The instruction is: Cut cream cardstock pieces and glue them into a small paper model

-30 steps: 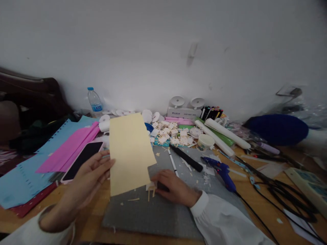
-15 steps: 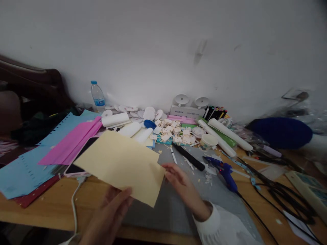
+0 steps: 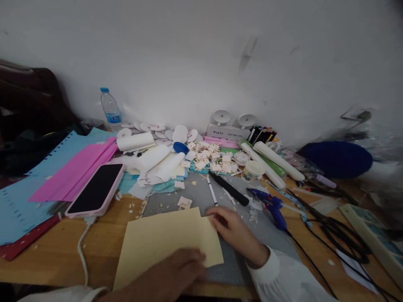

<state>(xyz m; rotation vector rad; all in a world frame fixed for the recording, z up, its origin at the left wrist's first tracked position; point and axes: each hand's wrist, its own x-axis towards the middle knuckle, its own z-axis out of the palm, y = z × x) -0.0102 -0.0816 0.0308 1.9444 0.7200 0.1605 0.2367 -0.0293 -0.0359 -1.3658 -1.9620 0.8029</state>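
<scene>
A pale yellow sheet of paper [image 3: 157,235] lies low over the front of the grey mat [image 3: 252,251], with a fold or overlapping part at its right side. My left hand [image 3: 176,268] rests across the sheet's lower part, blurred, so its grip is unclear. At the upper right edge of the paper, my right hand [image 3: 229,228] has its thumb and fingers closed on the sheet. Just beyond the paper sits a small cream cut-out piece [image 3: 184,203]. A white pen [image 3: 212,191] lies behind my right hand.
A phone [image 3: 96,188] with a cable and pink sheets [image 3: 72,170] are at left. Behind are a bottle [image 3: 111,109], white rolls [image 3: 135,141] and many small cut-outs [image 3: 208,155]. A blue glue gun [image 3: 272,207], black-handled scissors [image 3: 343,239] and a power strip [image 3: 371,235] are at right.
The yellow sheet has come down from above the table towards the front edge, uncovering the phone and small piece. My left hand has moved right over the paper; the view has shifted slightly.
</scene>
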